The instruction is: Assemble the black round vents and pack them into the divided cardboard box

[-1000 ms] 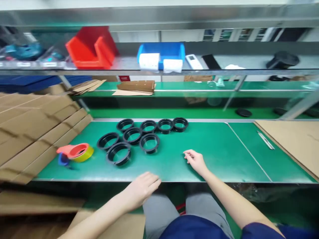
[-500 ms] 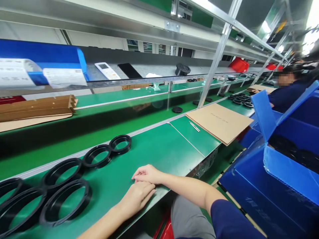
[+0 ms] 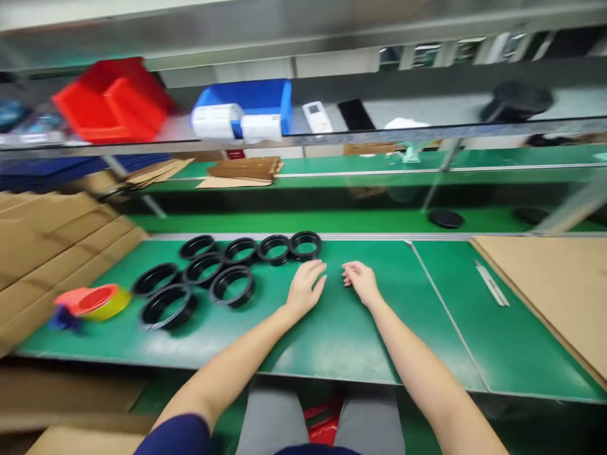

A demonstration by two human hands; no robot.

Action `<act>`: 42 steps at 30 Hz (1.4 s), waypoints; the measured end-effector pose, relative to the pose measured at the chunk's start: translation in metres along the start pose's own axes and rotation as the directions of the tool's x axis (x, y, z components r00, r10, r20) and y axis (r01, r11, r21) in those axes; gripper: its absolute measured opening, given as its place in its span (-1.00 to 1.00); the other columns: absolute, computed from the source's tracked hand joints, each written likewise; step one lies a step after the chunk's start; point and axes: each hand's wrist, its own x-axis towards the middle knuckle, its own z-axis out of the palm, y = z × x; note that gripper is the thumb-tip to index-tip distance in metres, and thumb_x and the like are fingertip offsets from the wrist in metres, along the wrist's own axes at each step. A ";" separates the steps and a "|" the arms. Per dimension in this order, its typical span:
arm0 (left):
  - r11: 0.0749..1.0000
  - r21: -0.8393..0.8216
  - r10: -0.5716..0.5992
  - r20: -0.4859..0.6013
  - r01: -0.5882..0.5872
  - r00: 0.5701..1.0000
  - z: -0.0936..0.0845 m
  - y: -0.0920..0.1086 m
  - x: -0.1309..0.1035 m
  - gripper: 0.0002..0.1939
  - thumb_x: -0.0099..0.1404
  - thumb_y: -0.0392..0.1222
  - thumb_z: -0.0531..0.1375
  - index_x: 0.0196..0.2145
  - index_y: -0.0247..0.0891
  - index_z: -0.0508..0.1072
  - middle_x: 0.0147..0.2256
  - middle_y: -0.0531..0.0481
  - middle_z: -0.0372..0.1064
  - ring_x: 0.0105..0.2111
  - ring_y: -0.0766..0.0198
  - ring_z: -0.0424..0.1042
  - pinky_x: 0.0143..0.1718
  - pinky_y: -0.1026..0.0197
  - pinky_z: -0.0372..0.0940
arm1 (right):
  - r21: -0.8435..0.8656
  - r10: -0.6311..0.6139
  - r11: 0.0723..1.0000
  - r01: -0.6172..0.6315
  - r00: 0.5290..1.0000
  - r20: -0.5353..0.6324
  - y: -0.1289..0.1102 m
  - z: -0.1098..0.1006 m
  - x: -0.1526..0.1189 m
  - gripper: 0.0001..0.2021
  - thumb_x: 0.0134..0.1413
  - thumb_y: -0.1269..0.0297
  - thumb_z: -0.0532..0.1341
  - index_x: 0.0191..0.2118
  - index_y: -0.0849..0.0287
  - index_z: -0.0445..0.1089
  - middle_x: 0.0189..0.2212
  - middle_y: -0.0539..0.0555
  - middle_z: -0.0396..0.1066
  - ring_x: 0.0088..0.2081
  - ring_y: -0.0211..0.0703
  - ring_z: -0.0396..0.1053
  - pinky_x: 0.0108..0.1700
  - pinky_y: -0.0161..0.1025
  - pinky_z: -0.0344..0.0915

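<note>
A: Where are the black, open, round rings, plastic by the look of them (image 3: 236,303)?

B: On the smooth green desk (image 3: 346,335), left of its middle. I count eight: four along the back edge, the others clustered in front and toward the left, several side by side.

A: And the person's left hand (image 3: 307,291)?

B: Just in front of the rightmost ring of the back row (image 3: 301,256). Its fingers are released and loosely stretched, the thumb apart, with nothing in them. Whether the fingertips brush that ring, I can't tell.

A: The right hand (image 3: 361,282)?

B: Over bare desk, to the right of the left hand and apart from it. Its fingers curl inward; no object shows in them, but I can't tell how tightly they close.

A: What lies about them?

B: Left of the rings, an orange-red tape dispenser with a yellow roll (image 3: 102,302), and beside it a small dark-blue piece, blurred (image 3: 65,319). Farther left, stacked brown cardboard (image 3: 52,246). Over to the right, slim whitish sticks (image 3: 492,284) next to a flat brown cardboard sheet (image 3: 545,297).

A: Higher up?

B: A grey shelf (image 3: 441,101) carries a red plastic bin (image 3: 114,104), a blue plastic bin (image 3: 251,95) with white paper rolls at its front (image 3: 215,120), a white handheld device (image 3: 317,117) and a flat black rectangle (image 3: 356,114).
</note>
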 end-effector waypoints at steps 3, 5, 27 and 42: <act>0.941 0.202 -0.249 -0.130 0.272 0.960 -0.038 -0.036 0.020 -0.56 0.51 -0.02 0.05 0.22 -0.28 0.38 0.28 -0.33 0.20 0.34 -0.06 0.11 0.37 -0.19 0.07 | 0.003 0.010 1.000 -0.010 0.999 0.037 0.007 -0.005 0.003 -0.42 -0.17 -0.24 0.36 -0.26 0.24 0.46 -0.49 0.05 0.44 -0.53 -0.25 0.37 -0.50 -0.27 0.44; 0.850 0.303 -0.393 -0.178 0.430 0.902 -0.068 -0.058 0.028 -0.48 0.49 0.04 0.07 0.26 -0.31 0.34 0.36 -0.37 0.05 0.40 -0.20 -0.06 0.38 -0.32 -0.04 | -0.006 0.012 1.000 -0.012 0.999 0.053 0.009 -0.006 0.005 -0.43 -0.16 -0.22 0.35 -0.25 0.25 0.47 -0.47 0.06 0.44 -0.53 -0.26 0.37 -0.50 -0.28 0.44; 0.706 0.381 -0.680 0.127 0.598 0.722 -0.045 0.000 0.000 -0.28 0.48 0.25 -0.01 0.43 -0.16 0.07 0.45 -0.30 -0.17 0.46 -0.20 -0.28 0.32 -0.56 -0.34 | -0.110 0.005 0.994 0.008 0.993 0.118 0.007 -0.005 0.004 -0.46 -0.17 -0.19 0.38 -0.28 0.24 0.51 -0.45 0.11 0.49 -0.47 -0.21 0.42 -0.43 -0.25 0.47; 0.403 0.471 -0.753 -0.316 0.785 0.577 -0.162 -0.076 -0.031 -0.42 0.50 0.09 0.02 0.33 -0.24 0.28 0.42 -0.29 -0.03 0.43 -0.21 -0.18 0.34 -0.46 -0.19 | -0.149 0.047 0.989 -0.021 0.984 0.170 0.009 -0.015 0.003 -0.33 -0.25 -0.29 0.41 -0.22 0.27 0.53 -0.37 0.18 0.52 -0.44 -0.17 0.44 -0.38 -0.20 0.48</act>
